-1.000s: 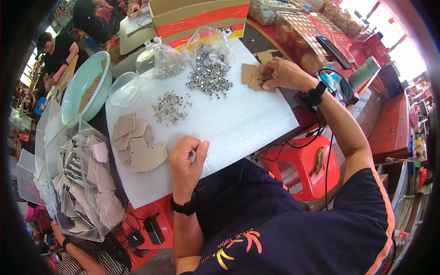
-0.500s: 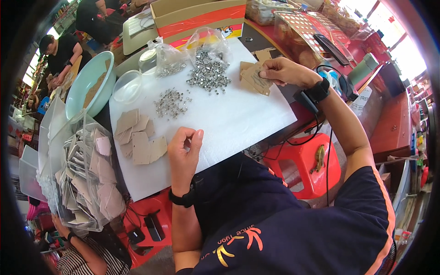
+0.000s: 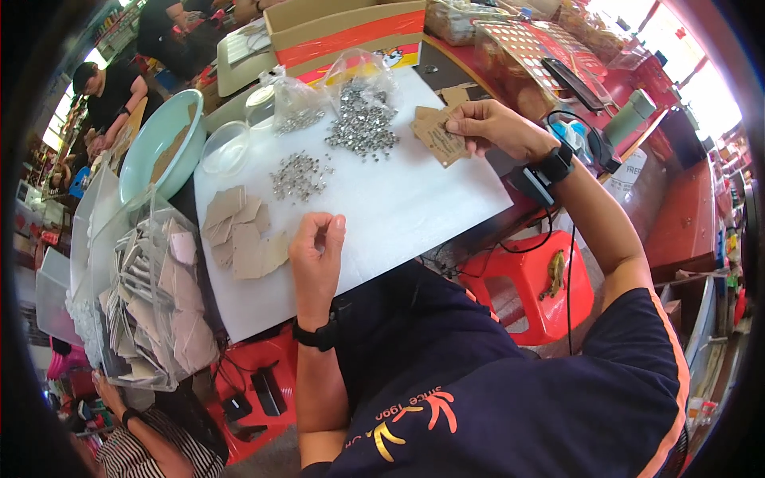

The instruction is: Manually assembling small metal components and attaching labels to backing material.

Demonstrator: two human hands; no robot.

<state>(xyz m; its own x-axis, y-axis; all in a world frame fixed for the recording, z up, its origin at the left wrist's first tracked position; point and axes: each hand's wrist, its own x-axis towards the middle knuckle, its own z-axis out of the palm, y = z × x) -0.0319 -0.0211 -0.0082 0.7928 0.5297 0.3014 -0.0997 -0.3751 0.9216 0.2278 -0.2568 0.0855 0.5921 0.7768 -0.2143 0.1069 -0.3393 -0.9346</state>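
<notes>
Between the thumb and fingers of my right hand is a brown cardboard tag with dark print and small holes. Another tag or two lie close behind it at the right part of the white foam sheet. My left hand is curled by the sheet's near edge, thumb against the bent fingers; whether it holds anything is hidden. To its left lies a loose pile of plain cardboard tags. Beyond are a scatter of small silvery studs and a clear bag spilling more studs.
At left, a clear plastic bin is full of cardboard tags, with a pale green basin behind it. A striped cardboard box borders the sheet's far side. Red stools stand below the table. Co-workers are at far left and lower left.
The tag in my right hand has turned and shifted slightly left. My left fingers have drawn in closer to the thumb. The view has moved a little.
</notes>
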